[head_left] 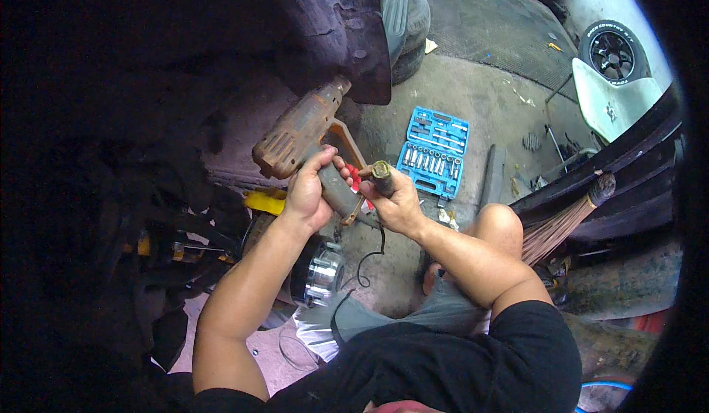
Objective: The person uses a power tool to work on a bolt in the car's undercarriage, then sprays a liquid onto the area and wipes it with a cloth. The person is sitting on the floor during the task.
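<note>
My left hand (309, 191) is wrapped round the grip of a worn, dirty orange-brown heat gun (299, 129). Its metal nozzle points up and to the right, close to the lower edge of a dark panel (365, 51). A black cord (382, 239) trails down from the handle. Just right of the grip, my right hand (399, 202) is closed on a short dark cylinder (382, 180) with a yellowish round end facing up; its exact kind does not show. Between the hands, a small red thing (354, 178) is partly hidden by my fingers.
On the floor ahead lies an open blue socket set (436, 151), with a dark long bar (492, 175) beside it. Tyres (413, 33) stand behind the panel. A twig broom (565, 225) and a pale chair (613, 103) are at right; a shiny metal part (323, 271) is below my left forearm.
</note>
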`<state>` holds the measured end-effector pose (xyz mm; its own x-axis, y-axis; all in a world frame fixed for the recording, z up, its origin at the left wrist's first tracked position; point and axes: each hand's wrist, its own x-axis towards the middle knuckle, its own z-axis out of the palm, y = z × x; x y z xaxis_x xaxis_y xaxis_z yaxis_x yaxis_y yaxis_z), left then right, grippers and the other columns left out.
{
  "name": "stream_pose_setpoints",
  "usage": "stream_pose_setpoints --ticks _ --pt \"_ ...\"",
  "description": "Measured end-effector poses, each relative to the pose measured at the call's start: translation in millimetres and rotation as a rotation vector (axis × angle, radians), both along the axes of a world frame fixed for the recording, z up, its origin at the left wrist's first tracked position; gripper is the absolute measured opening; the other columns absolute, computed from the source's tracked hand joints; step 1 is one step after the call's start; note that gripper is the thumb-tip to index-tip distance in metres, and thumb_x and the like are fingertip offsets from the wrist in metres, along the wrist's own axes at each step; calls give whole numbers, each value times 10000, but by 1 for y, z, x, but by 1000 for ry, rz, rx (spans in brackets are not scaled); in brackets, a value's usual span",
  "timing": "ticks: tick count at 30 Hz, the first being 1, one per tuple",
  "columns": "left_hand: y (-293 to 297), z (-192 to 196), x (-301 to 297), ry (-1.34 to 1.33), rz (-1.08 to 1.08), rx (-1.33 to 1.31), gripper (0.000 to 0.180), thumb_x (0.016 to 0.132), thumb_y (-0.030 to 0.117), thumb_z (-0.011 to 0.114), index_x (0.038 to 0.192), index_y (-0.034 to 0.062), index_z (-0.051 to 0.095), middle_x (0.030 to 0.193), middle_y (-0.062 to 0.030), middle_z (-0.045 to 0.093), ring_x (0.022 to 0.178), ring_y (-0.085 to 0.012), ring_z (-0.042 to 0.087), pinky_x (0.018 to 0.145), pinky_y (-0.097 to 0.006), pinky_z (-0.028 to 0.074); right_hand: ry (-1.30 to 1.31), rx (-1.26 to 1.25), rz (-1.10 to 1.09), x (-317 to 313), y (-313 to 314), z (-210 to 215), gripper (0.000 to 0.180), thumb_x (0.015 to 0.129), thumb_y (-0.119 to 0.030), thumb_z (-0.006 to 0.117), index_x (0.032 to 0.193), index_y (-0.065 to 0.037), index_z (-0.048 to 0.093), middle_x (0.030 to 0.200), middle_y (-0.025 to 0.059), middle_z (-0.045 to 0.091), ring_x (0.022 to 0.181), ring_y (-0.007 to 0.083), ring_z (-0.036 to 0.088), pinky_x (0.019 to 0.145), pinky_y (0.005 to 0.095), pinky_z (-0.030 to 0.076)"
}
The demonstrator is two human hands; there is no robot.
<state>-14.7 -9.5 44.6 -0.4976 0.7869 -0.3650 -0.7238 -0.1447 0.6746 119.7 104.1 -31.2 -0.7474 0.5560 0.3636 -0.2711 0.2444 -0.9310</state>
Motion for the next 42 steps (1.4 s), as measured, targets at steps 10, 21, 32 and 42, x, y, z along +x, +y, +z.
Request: stream_pose_setpoints --ticks 10,21,32,42 --pt "0 -5 -4 35 -56 -30 184 968 291 650 996 121 586 863 -10 612 796 -166 613 776 -369 542 -46 37 82 -3 6 -1 174 942 -132 687 1057 -2 674 969 81 704 888 150 672 806 308 532" --pt "-1 -7 0 79 -1 -34 210 964 284 657 954 84 596 862 -62 623 780 -159 621 762 -322 547 -36 54 70 -4 6 4 187 863 -129 736 1027 -47 697 933 116 687 842 259 682 768 369 523" --pt "0 -10 -3 72 8 -34 163 964 260 664 1031 135 583 852 2 609 788 -150 608 762 -354 537 -19 118 72 -3 8 8 181 921 -189 719 1007 -33 683 888 64 670 779 148 646 699 302 510" --pt "0 -12 -4 70 11 -23 209 969 244 656 1108 127 552 874 -32 607 802 -146 613 747 -328 551 -23 98 87 -3 9 6 162 917 -162 712 1010 -31 685 907 67 682 808 151 652 727 304 513"
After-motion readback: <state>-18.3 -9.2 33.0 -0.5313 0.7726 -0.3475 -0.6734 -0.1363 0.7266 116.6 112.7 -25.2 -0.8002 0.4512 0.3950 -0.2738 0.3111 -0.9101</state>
